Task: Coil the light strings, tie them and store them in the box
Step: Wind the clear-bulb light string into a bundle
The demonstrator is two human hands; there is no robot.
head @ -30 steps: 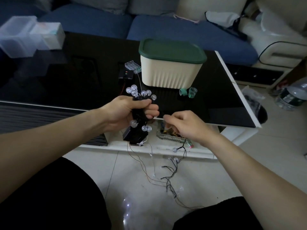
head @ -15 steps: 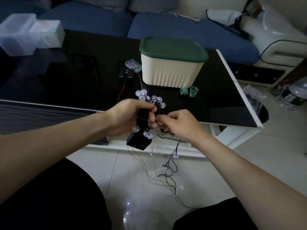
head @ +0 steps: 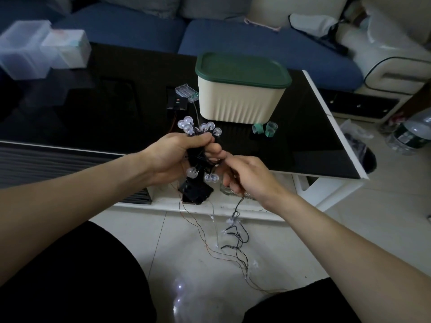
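Left hand [head: 173,157] curled round a coiled bundle of black-wired light string with clear round bulbs [head: 198,145], held above the front edge of the glossy black table [head: 116,113]; black battery pack [head: 196,190] dangling beneath. Right hand [head: 247,177] pinching the loose black wire [head: 238,229] trailing to the tiled floor; cream ribbed box with dark green lid [head: 240,99] closed on the table behind.

Dim room: blue sofa [head: 256,40] behind black table [head: 93,108], tiled floor [head: 384,224].
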